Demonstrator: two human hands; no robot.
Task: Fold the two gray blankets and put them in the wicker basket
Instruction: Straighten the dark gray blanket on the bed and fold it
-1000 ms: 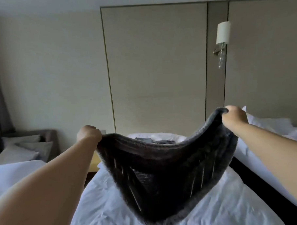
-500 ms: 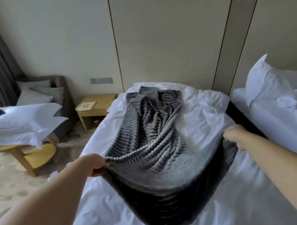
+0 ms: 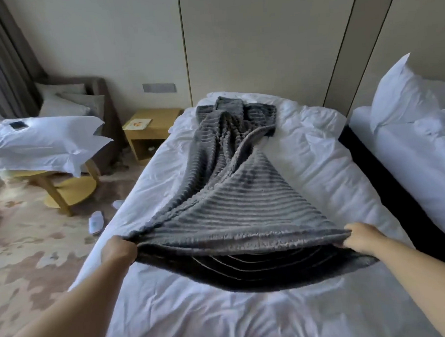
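- Gripping the near edge of a gray blanket (image 3: 233,206), the left hand (image 3: 119,253) is closed in a fist around the left corner, fabric bunched inside it.
- The right hand (image 3: 363,238) is closed on the right corner of the same edge, fingers curled over the cloth.
- Between the two hands the edge is pulled into a fairly straight line, raised off the white bed (image 3: 248,320); the dark underside sags beneath it and casts a shadow on the sheet.
- Farther from the hands the ribbed blanket narrows and lies rumpled along the middle of the bed, its far end bunched close to the wall panels.
- Whether the far bunch is a second blanket or part of the same one cannot be told.
- A second bed (image 3: 420,159) with a white pillow (image 3: 401,94) stands to the right, apart from the first.
- To the far left are a wooden nightstand (image 3: 151,133), stacked pillows on a small round table (image 3: 64,190), and slippers (image 3: 96,222) on the carpet.
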